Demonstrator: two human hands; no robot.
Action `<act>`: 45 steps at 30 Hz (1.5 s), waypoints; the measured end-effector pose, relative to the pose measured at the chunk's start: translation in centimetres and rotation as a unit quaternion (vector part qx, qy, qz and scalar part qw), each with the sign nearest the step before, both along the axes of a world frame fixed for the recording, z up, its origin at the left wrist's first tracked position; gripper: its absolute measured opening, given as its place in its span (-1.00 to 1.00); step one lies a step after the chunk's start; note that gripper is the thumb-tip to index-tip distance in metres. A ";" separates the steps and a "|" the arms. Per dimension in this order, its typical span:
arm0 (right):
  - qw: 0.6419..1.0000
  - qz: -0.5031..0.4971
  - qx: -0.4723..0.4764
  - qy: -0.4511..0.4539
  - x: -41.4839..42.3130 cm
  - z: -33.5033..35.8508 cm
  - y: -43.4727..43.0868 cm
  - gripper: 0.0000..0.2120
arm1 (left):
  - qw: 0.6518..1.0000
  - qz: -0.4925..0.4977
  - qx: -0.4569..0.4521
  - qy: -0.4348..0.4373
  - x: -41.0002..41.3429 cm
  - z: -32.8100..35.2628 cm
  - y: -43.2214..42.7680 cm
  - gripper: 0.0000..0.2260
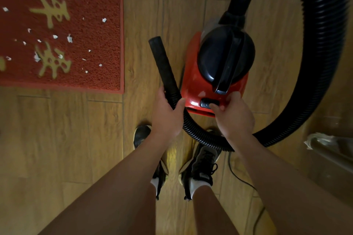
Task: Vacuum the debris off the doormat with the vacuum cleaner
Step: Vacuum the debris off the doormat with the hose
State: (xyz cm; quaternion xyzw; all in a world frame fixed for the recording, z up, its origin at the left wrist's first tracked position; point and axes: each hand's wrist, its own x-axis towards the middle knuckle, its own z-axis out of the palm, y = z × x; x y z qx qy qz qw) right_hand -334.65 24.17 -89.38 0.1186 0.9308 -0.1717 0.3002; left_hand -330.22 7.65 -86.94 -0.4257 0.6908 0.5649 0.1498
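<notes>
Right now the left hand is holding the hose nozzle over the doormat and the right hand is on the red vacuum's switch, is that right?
Not quite. In the head view the nozzle is over the wooden floor, between the doormat and the vacuum cleaner, not over the doormat. The left hand does hold the hose, and the right hand is on its switch.

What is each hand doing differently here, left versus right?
The left hand grips the hose near its nozzle end; the right hand grips no hose, its thumb on the switch of the vacuum. The left hand is nearer the doormat; the right hand is over the vacuum's rear. Both are bare and touch parts of the vacuum.
</notes>
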 end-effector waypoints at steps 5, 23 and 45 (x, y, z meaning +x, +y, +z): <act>0.999 0.012 -0.036 -0.008 1.0 2.0 -0.4 -0.62 | 1.000 -0.009 -0.006 0.004 0.3 0.5 -0.3 -0.68; 0.939 0.293 -0.164 -0.075 4.3 9.4 -4.5 -0.44 | 0.998 0.047 -0.017 0.032 1.3 4.0 -5.3 -0.71; 0.914 0.371 -0.142 -0.087 4.4 15.4 -17.8 -0.52 | 0.986 0.155 0.046 0.024 4.5 8.0 -17.3 -0.61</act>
